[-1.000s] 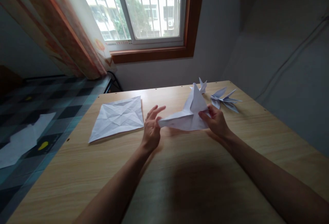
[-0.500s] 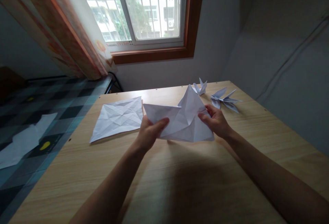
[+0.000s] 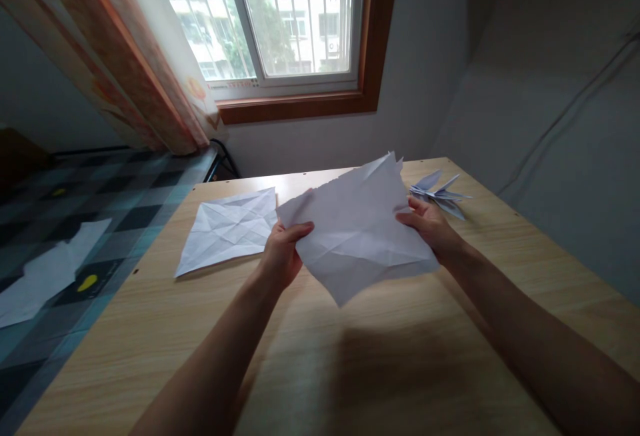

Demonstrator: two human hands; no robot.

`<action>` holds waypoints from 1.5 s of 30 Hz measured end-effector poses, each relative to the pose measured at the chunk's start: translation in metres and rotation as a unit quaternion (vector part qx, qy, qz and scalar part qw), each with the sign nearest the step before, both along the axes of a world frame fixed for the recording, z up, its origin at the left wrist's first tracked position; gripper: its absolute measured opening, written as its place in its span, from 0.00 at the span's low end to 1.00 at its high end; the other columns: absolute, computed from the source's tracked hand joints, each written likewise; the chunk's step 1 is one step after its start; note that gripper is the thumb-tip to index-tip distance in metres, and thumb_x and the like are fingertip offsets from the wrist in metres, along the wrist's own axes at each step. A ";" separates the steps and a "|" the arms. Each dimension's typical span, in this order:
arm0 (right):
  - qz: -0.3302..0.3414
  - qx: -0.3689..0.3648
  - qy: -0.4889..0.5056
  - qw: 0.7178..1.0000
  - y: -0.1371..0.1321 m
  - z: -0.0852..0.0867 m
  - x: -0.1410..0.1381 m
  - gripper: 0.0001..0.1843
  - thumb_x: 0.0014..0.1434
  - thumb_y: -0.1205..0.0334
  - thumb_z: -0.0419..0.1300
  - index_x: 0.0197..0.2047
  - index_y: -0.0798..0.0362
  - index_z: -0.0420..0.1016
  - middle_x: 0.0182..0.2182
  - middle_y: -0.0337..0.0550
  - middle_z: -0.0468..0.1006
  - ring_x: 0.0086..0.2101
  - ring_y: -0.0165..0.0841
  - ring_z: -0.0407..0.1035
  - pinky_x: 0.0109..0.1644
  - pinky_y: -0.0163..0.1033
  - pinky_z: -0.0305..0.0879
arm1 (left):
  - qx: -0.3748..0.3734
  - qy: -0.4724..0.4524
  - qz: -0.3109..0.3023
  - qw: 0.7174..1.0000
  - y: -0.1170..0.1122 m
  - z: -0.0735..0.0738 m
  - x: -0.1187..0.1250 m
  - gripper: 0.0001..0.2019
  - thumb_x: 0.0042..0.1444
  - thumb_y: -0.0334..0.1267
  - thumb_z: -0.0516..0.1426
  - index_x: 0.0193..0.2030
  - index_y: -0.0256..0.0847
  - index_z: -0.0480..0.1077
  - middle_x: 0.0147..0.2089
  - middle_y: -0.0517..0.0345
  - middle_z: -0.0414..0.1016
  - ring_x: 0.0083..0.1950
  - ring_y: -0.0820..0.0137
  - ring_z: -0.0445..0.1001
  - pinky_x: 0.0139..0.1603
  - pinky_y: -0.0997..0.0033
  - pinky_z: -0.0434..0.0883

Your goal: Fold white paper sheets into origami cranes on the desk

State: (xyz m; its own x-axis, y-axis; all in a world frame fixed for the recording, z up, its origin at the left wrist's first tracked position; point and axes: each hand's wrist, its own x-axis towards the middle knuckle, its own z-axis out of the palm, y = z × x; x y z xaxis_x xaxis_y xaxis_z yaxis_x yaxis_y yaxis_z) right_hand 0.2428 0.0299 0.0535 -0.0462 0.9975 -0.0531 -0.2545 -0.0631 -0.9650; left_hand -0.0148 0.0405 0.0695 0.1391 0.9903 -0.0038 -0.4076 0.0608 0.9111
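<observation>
A creased sheet of white paper [image 3: 357, 223] is held up above the table, spread fairly flat between my two hands. My left hand [image 3: 286, 246] grips its left edge, thumb on top and fingers behind. On the opposite edge my right hand [image 3: 431, 226] pinches it the same way. One corner of the sheet hangs down toward me. Another creased white sheet [image 3: 227, 226] lies on the table beyond my left hand. Just past my right hand sits a folded paper figure [image 3: 437, 193] with pointed flaps.
The wooden table [image 3: 190, 356] stands below a barred window [image 3: 300, 23]. A bed with a checked cover [image 3: 125, 203] adjoins on the left, with more white paper [image 3: 55, 269] on it. The held sheet hides most of a second folded figure [image 3: 399, 161].
The paper between my hands has opened out from a folded, peaked shape into a broad sheet. My hands have moved slightly apart, and the sheet now covers most of the small figure behind it.
</observation>
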 end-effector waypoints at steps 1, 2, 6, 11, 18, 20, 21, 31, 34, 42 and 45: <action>0.010 -0.024 -0.019 0.999 0.001 -0.002 0.000 0.21 0.43 0.60 0.68 0.43 0.50 0.70 0.30 0.36 0.81 0.24 0.32 0.73 0.28 0.34 0.69 | 0.001 0.015 0.005 1.000 0.004 -0.004 -0.002 0.27 0.38 0.34 0.63 0.50 0.37 0.74 0.38 0.51 0.80 0.41 0.58 0.79 0.45 0.59 0.76; 0.021 -0.047 -0.047 0.998 0.002 -0.006 0.000 0.22 0.44 0.61 0.67 0.44 0.50 0.69 0.29 0.37 0.81 0.24 0.32 0.73 0.26 0.34 0.68 | 0.002 0.044 0.012 0.999 0.007 -0.008 -0.004 0.28 0.39 0.35 0.62 0.52 0.36 0.72 0.39 0.51 0.79 0.41 0.59 0.78 0.45 0.59 0.75; 0.019 -0.072 -0.262 0.962 0.004 -0.021 -0.007 0.23 0.49 0.63 0.62 0.50 0.54 0.67 0.31 0.44 0.82 0.26 0.36 0.74 0.27 0.36 0.66 | 0.071 0.353 0.150 0.921 0.014 -0.022 -0.013 0.31 0.46 0.35 0.60 0.60 0.34 0.66 0.46 0.47 0.76 0.45 0.58 0.76 0.50 0.54 0.73; -0.060 0.000 -0.656 0.753 -0.006 -0.027 -0.020 0.30 0.56 0.62 0.59 0.62 0.56 0.63 0.44 0.59 0.80 0.41 0.50 0.75 0.45 0.49 0.67 | 0.298 0.665 0.086 0.679 -0.006 -0.039 0.002 0.29 0.60 0.48 0.54 0.65 0.36 0.60 0.66 0.40 0.62 0.67 0.51 0.60 0.66 0.49 0.60; -0.058 0.263 -0.729 0.629 -0.005 -0.031 -0.036 0.31 0.63 0.58 0.53 0.66 0.64 0.58 0.64 0.65 0.60 0.64 0.53 0.52 0.65 0.55 0.51 | 0.290 0.757 -0.124 0.572 -0.027 -0.061 0.027 0.50 0.54 0.70 0.47 0.71 0.29 0.48 0.74 0.36 0.44 0.74 0.42 0.40 0.70 0.41 0.44; 0.047 0.321 -0.688 0.649 0.005 -0.038 -0.043 0.34 0.66 0.49 0.49 0.68 0.63 0.55 0.68 0.59 0.55 0.67 0.47 0.47 0.68 0.52 0.49 | 0.296 0.759 -0.130 0.565 -0.026 -0.061 0.026 0.53 0.52 0.73 0.46 0.71 0.29 0.48 0.74 0.36 0.43 0.74 0.43 0.39 0.71 0.42 0.43; 0.097 0.327 -0.678 0.652 0.011 -0.042 -0.046 0.35 0.67 0.48 0.46 0.69 0.63 0.53 0.68 0.58 0.54 0.68 0.45 0.46 0.68 0.52 0.48 | 0.298 0.760 -0.134 0.563 -0.025 -0.060 0.025 0.54 0.51 0.73 0.46 0.71 0.29 0.48 0.74 0.36 0.43 0.74 0.44 0.39 0.71 0.43 0.43; 0.094 0.213 -0.733 0.639 0.014 -0.060 -0.011 0.42 0.65 0.39 0.43 0.70 0.64 0.50 0.69 0.58 0.51 0.68 0.44 0.45 0.70 0.52 0.43 | 0.301 0.769 -0.180 0.534 -0.037 -0.049 0.001 0.57 0.49 0.76 0.44 0.71 0.26 0.46 0.73 0.30 0.42 0.74 0.46 0.41 0.71 0.47 0.44; 0.042 0.177 -0.739 0.649 0.008 -0.066 0.003 0.42 0.65 0.42 0.45 0.69 0.69 0.52 0.68 0.64 0.52 0.68 0.46 0.45 0.70 0.52 0.44 | 0.306 0.769 -0.193 0.526 -0.046 -0.046 -0.011 0.57 0.49 0.76 0.43 0.72 0.27 0.46 0.73 0.31 0.41 0.74 0.47 0.41 0.71 0.48 0.44; -0.102 0.057 -0.400 0.909 0.006 -0.055 -0.003 0.38 0.52 0.57 0.64 0.63 0.62 0.63 0.59 0.64 0.68 0.56 0.48 0.68 0.58 0.53 0.66 | 0.324 0.752 -0.183 0.544 -0.051 -0.046 -0.022 0.56 0.49 0.76 0.44 0.71 0.28 0.49 0.73 0.31 0.43 0.74 0.46 0.42 0.71 0.46 0.46; -0.147 -0.063 -0.253 0.954 0.014 -0.041 -0.008 0.42 0.45 0.63 0.68 0.63 0.61 0.63 0.53 0.62 0.74 0.52 0.48 0.72 0.52 0.51 0.71 | 0.321 0.747 -0.195 0.549 -0.052 -0.048 -0.023 0.57 0.48 0.76 0.44 0.71 0.27 0.48 0.73 0.31 0.41 0.75 0.47 0.39 0.72 0.45 0.44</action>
State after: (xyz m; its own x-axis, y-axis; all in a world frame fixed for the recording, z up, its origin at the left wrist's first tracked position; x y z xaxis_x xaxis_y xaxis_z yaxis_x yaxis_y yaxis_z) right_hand 0.2344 0.0438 0.0123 0.2971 0.9480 -0.1141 0.2170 -0.1834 -0.9588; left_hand -0.0378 -0.0110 0.0216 0.6576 0.7502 -0.0697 0.7529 -0.6510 0.0966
